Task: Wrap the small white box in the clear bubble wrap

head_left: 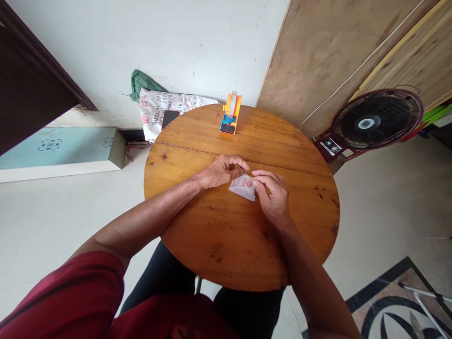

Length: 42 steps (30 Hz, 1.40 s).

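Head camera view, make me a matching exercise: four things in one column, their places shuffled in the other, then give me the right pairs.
Things:
1. Small packet
2. Tape dispenser
3. Fan
4. Printed white sack

Places:
A. In the right part of the picture, beyond the table
B. Near the far edge of the tabletop
C. Behind the table, by the white wall
D. At the left hand and right hand

Right pairs: 1-D, 2-B, 3-A, 4-C
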Each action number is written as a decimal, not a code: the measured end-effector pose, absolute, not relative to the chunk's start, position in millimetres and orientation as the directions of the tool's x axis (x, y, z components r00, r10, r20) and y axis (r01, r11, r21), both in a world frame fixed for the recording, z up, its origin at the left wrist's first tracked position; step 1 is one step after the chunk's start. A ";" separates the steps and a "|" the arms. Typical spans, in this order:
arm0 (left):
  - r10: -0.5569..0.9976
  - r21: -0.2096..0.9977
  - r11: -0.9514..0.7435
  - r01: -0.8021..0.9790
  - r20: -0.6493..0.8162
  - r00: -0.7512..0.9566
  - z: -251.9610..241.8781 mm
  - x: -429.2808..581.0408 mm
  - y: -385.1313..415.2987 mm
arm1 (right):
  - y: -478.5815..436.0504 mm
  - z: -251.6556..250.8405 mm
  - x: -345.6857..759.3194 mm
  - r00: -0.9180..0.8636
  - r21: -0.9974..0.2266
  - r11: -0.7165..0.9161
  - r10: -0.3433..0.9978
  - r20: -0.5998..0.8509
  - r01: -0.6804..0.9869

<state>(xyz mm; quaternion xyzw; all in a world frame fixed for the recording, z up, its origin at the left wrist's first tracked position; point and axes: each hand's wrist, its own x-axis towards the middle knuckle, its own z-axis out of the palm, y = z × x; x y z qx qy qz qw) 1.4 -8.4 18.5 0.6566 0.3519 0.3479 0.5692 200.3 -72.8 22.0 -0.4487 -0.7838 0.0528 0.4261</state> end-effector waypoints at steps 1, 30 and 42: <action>0.870 0.988 -0.118 0.100 0.054 0.491 19.1 0.7 -8.1 | -73.5 23.8 200.7 -0.222 -0.484 0.585 0.756 0.616 0.650; 0.767 0.989 0.127 -0.072 -0.052 0.640 17.1 6.3 -9.6 | -76.0 18.0 211.2 -0.340 -0.424 0.486 0.862 0.375 0.764; 0.884 0.997 0.067 -0.048 -0.037 0.467 19.9 0.4 -4.8 | -77.8 24.7 215.6 -0.359 -0.421 0.467 0.880 0.312 0.777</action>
